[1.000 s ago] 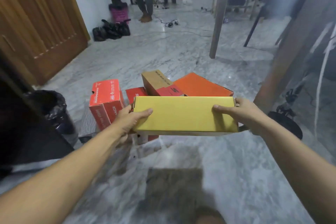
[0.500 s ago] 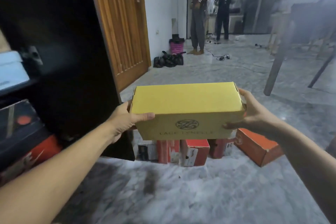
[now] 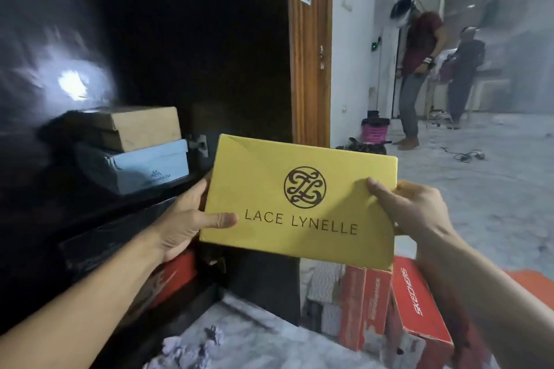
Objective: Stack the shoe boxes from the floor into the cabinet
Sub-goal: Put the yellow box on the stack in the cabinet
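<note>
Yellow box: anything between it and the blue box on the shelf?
Head view: only dark cabinet interior and a door hinge between yellow box and blue box.

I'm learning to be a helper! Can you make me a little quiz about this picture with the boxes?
1. True or false: the yellow box is held by both the left hand and the right hand.
2. What sits on the blue box in the cabinet? A) a brown box B) a red box C) a bag
3. Fill in: the red boxes stand on the ____.

Key: 1 true. 2 A, the brown box. 3 floor.
</note>
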{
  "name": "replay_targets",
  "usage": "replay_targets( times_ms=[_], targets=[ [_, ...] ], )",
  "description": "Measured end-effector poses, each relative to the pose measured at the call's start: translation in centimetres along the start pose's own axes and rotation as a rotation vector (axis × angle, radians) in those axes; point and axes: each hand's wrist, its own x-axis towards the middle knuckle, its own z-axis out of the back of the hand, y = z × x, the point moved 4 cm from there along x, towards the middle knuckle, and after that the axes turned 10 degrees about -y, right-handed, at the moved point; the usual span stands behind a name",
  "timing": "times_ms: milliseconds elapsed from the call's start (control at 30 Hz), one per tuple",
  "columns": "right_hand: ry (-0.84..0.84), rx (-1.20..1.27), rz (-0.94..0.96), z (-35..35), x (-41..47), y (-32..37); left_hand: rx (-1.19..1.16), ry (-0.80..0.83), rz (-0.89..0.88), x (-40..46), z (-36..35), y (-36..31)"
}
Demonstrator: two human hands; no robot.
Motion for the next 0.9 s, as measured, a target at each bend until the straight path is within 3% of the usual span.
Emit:
replay_targets(
  times_ms=[167,367,600,900],
  targets=[
    [0.165,0.199,0.087,-5.7,0.2,6.2,0.059,0.012,0.067,0.1,8.0,-3.2],
    [0.629,0.315,0.354,-12.4,-1.9,14.2,0.086,-0.032,0.067,1.2,17.1,-8.2],
    [0.559,0.25,0.531,-17.6,-1.5,21.3,0.173,-0.014,-0.078,3.5,24.0,-14.4],
    [0.371,0.295,0.456,-25.8,-0.4,27.8,0.126,-0.613,-0.188,9.5,32.2,-17.6]
  ],
)
